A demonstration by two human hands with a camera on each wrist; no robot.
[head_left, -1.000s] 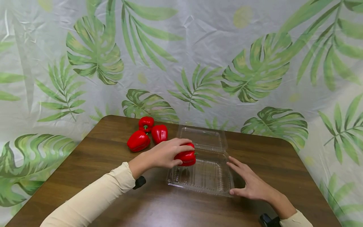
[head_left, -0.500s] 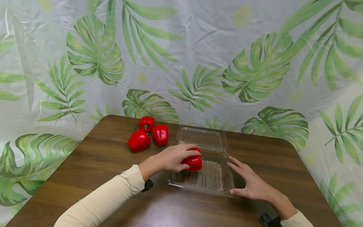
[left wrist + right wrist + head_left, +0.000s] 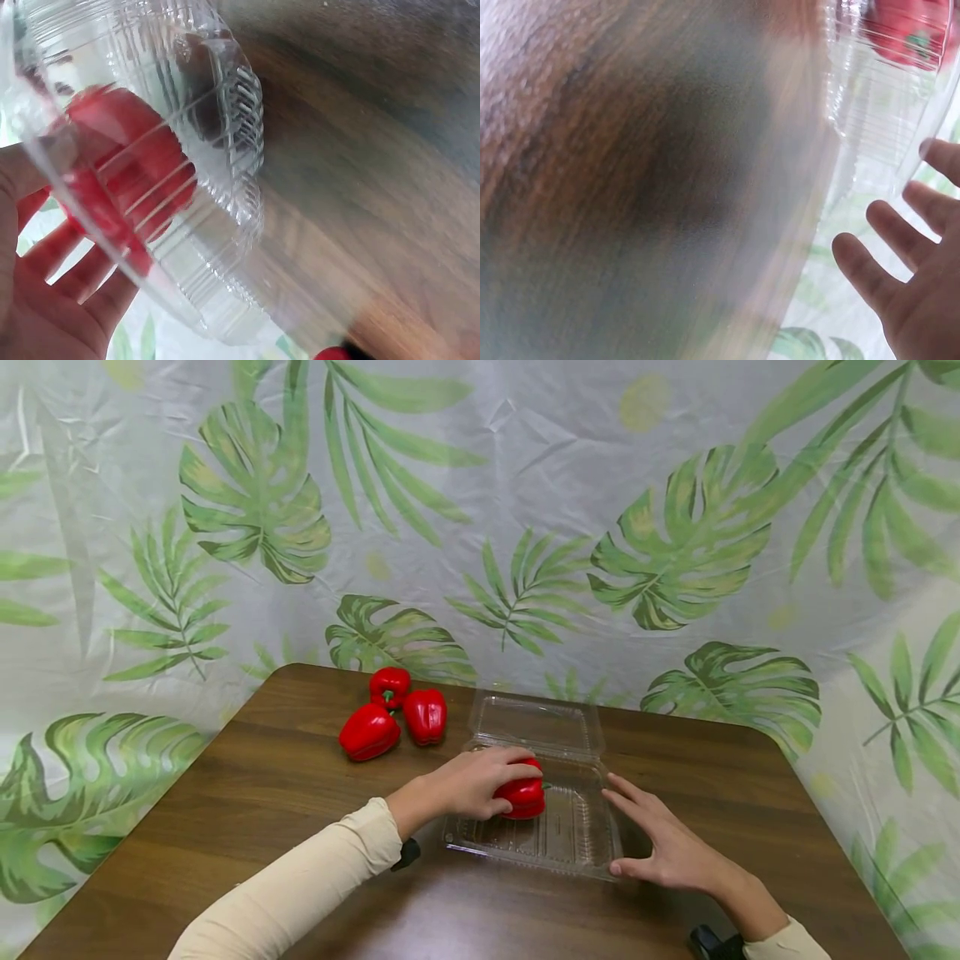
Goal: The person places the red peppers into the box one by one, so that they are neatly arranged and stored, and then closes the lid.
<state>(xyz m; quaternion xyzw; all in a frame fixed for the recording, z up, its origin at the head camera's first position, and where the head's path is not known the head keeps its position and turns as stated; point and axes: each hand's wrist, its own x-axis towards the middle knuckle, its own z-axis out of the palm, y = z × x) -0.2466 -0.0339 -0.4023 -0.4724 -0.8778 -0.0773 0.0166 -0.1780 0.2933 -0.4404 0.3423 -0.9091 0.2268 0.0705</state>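
Observation:
A red bell pepper (image 3: 527, 798) with a green stem is gripped by my left hand (image 3: 476, 783), fingers over its top and thumb at its near side. It is at the left part of a clear plastic clamshell container (image 3: 577, 853), whose lid (image 3: 534, 723) lies folded back. Through the ribbed wall in the left wrist view, the pepper (image 3: 142, 165) shows red; whether it touches the bottom is unclear. My right hand (image 3: 663, 841) is spread along the container's right side, thumb by the near corner. The fingers look fairly straight in the right wrist view.
Behind and left of the container, three more red bell peppers (image 3: 370, 732) sit in a cluster on the brown wooden table (image 3: 262, 793). A leaf-patterned curtain (image 3: 525, 485) hangs behind the table's far edge. Dark wrist devices (image 3: 407, 854) are on both arms.
My left hand has carried the bell pepper rightward and toward me, lower into the container's base. The right hand, the container and the other peppers stay where they were.

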